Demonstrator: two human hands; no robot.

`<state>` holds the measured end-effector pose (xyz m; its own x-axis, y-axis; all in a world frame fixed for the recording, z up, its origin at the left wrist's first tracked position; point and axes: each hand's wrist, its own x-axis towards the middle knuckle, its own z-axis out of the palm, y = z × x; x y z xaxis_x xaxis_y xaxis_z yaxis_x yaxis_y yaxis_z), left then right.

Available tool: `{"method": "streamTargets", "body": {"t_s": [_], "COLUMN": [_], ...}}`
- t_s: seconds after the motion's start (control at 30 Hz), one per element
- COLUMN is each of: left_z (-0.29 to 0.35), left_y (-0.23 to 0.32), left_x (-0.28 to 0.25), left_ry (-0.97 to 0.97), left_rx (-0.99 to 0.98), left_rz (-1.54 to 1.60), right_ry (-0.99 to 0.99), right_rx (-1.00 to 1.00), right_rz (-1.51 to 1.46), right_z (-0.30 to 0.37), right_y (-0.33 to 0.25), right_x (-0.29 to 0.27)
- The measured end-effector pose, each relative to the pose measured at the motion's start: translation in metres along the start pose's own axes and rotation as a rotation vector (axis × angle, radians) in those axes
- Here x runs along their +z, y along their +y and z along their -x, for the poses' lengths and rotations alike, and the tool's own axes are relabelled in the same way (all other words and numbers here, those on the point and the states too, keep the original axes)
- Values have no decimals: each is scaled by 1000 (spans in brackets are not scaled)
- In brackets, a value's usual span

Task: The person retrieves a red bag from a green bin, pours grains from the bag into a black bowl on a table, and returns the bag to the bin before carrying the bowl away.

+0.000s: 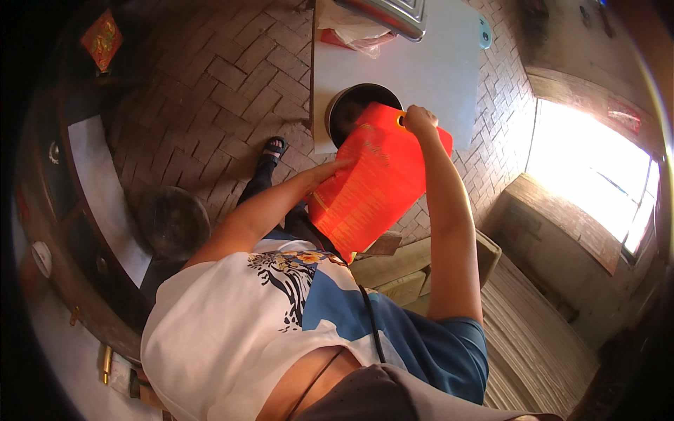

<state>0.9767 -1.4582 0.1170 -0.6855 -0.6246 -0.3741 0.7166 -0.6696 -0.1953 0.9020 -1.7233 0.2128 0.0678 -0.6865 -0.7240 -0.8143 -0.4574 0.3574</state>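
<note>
Red bag point(375, 186) tilted over dark pot point(354, 105) on white table point(435, 70). Right hand point(420, 121) clenched on bag's top corner; left hand point(328, 170) flat, fingers straight, pressed against bag's side. Brick floor point(225, 84) beneath.

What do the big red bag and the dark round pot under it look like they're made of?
Large red bag: probably woven or laminated plastic, since its flat printed face creases stiffly and shines slightly. Dark round pot: apparently metal, with a thin pale rim and dull black inside, though its material is uncertain from here.
</note>
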Motion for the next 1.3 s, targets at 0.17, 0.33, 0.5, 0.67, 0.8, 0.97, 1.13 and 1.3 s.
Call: {"method": "streamTargets", "body": {"t_s": [0.17,0.33,0.5,0.67,0.8,0.97,1.13,1.3], "left_z": [-3,-12,-15,-13,-12,-4,-6,-22], "left_y": [-5,-7,-7,-7,-8,-8,-9,-8], "left_x": [3,-4,-5,-5,-4,-3,-1,-9], "left_ry": [-30,37,7,-25,-43,-61,-59,-110], "left_rx": [95,133,126,113,108,98,90,214], "left_rz": [62,83,121,155,176,203,213,216], "right_ry": [38,115,109,139,77,77,58,18], "right_rx": [53,28,0,20,26,-245,-179,-141], "right_rz": [-120,-258,-331,-407,-739,-480,-346,-397], "right_z": [2,24,42,37,-2,-45,-75,-79], "right_y": [18,-4,-12,-6,23,47,48,46], "right_x": [10,23,44,60,95,122,156,175]}}
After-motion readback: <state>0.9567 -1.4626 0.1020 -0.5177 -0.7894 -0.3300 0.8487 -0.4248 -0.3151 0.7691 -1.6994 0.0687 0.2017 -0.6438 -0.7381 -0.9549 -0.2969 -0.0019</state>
